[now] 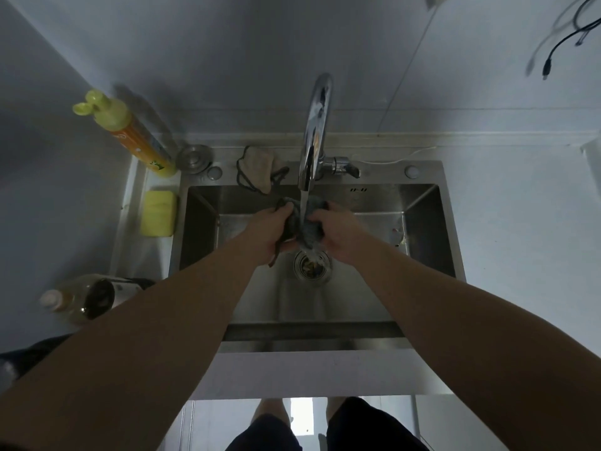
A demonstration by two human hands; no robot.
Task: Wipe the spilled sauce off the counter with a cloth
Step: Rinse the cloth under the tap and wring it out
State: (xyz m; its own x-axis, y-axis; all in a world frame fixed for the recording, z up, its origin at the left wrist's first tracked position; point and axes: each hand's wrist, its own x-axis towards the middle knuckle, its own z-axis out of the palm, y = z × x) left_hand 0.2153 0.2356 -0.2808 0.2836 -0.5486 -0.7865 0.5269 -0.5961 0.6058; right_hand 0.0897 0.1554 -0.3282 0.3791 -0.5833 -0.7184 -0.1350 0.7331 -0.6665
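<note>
A dark grey-blue cloth (307,227) is bunched between both my hands over the steel sink (422,229). My left hand (270,232) grips its left side and my right hand (338,234) grips its right side. Water runs from the chrome faucet (315,135) straight onto the cloth and falls toward the drain (312,266). No spilled sauce shows on the counter (520,222) in this view; a few small reddish specks sit on the sink's right inner wall.
A beige rag (257,169) lies on the sink's back ledge. A yellow sponge (158,213) and an orange bottle with a yellow cap (130,135) are at the left. A clear bottle (81,301) lies at the near left. Black cables (559,43) hang on the wall.
</note>
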